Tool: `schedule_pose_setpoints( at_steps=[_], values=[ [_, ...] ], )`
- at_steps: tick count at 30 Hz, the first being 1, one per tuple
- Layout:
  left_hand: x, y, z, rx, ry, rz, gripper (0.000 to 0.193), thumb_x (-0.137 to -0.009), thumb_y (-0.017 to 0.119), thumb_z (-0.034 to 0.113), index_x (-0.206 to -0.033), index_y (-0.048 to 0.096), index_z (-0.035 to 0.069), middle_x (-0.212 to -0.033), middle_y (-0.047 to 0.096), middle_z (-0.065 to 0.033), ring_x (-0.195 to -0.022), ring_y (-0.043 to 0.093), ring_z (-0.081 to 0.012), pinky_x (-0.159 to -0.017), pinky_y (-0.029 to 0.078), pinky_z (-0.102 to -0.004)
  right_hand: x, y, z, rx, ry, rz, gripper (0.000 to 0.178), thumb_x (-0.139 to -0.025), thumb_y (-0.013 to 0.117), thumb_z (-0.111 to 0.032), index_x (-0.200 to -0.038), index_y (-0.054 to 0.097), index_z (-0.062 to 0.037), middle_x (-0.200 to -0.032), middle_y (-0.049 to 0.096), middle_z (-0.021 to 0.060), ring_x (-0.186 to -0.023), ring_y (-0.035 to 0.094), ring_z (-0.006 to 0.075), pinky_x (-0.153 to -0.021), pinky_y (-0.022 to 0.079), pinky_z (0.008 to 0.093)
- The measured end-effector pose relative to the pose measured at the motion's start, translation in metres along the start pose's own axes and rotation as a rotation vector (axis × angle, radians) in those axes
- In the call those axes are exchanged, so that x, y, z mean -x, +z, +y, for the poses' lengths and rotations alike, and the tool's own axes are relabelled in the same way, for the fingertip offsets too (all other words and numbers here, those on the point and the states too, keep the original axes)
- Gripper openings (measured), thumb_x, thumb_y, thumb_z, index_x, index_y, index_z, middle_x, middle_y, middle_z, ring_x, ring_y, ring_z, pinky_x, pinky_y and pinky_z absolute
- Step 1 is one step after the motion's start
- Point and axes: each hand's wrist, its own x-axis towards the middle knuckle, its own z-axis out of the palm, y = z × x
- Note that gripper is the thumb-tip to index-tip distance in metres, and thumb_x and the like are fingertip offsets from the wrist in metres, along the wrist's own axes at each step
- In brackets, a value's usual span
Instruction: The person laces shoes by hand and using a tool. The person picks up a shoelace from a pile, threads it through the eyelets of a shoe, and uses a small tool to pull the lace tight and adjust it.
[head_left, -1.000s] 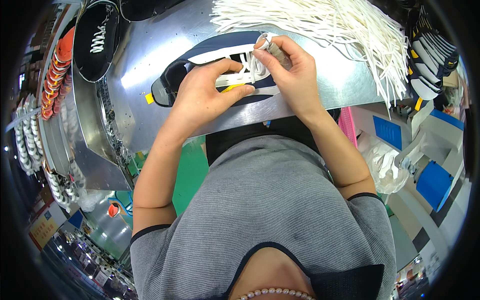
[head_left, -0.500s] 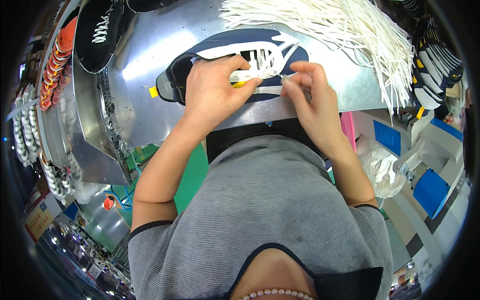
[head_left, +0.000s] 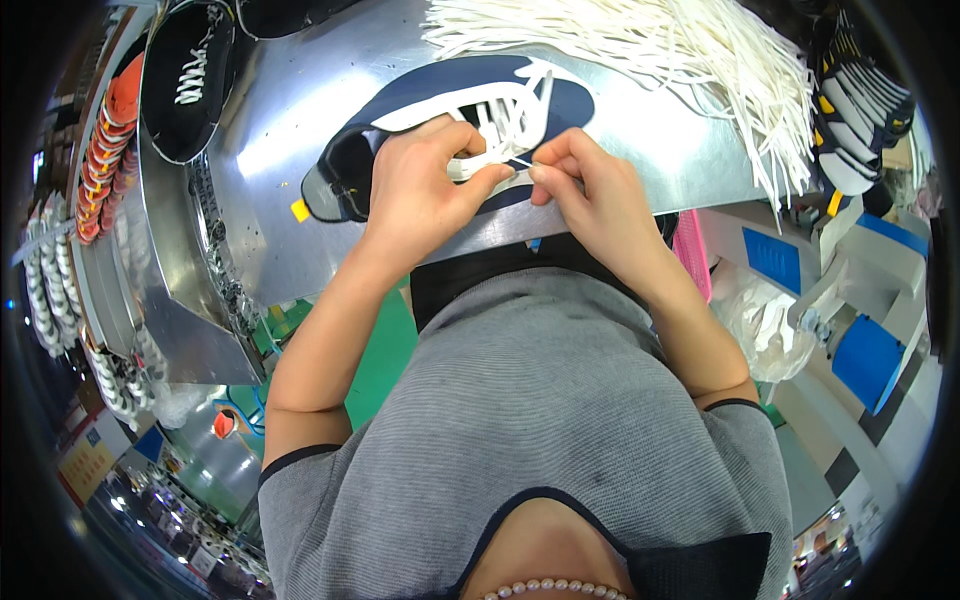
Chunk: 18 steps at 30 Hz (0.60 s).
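Observation:
A navy shoe upper (head_left: 430, 85) with white trim lies on the metal table, its toe to the right and its grey-lined heel to the left. A white shoelace (head_left: 514, 118) runs through its eyelets in loose loops. My left hand (head_left: 425, 190) grips the near side of the upper's throat, with fingers inside the opening and the thumb outside. Close to the left thumb, my right hand (head_left: 590, 190) pinches a thin white end of the shoelace between thumb and forefinger. The near eyelet edge is partly hidden by my fingers.
A large bundle of white laces (head_left: 680, 60) covers the far right of the table (head_left: 290, 110). Black laced shoes (head_left: 190, 80) stand at the far left. Orange-red pieces (head_left: 108, 150) hang beyond the left edge, and stacked navy-and-white uppers (head_left: 860, 130) are at right.
My right hand has moved left, bringing the lace end close to my left thumb. The upper and surroundings sit slightly further left in view; my left hand keeps its grip.

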Motion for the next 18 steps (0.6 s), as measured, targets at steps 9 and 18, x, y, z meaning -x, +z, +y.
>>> schedule_pose_setpoints(
  at_steps=[9,18],
  values=[
    [0.025,0.009,0.003,-0.082,0.114,0.102,0.015,-0.077,0.075,0.010,-0.086,0.066,0.003,-0.078,0.060,-0.0107,-0.069,0.061,-0.0315,-0.060,0.047,-0.0396,-0.014,0.025,0.015,0.007,-0.118,0.085,0.025,-0.090,0.065,-0.016,-0.100,0.050,0.0021,-0.078,0.068,0.0195,-0.072,0.067,0.0388,-0.066,0.052,0.0456],
    [0.034,0.001,0.005,-0.265,0.353,0.267,0.016,-0.074,0.076,0.002,-0.087,0.068,0.005,-0.072,0.054,-0.0064,-0.063,0.055,-0.0252,-0.057,0.042,-0.0361,-0.003,-0.032,-0.039,0.117,-0.466,0.086,0.026,-0.085,0.062,0.001,-0.110,0.062,-0.0064,-0.089,0.072,0.0087,-0.065,0.066,0.0198,-0.058,0.051,0.0291]
  ],
)
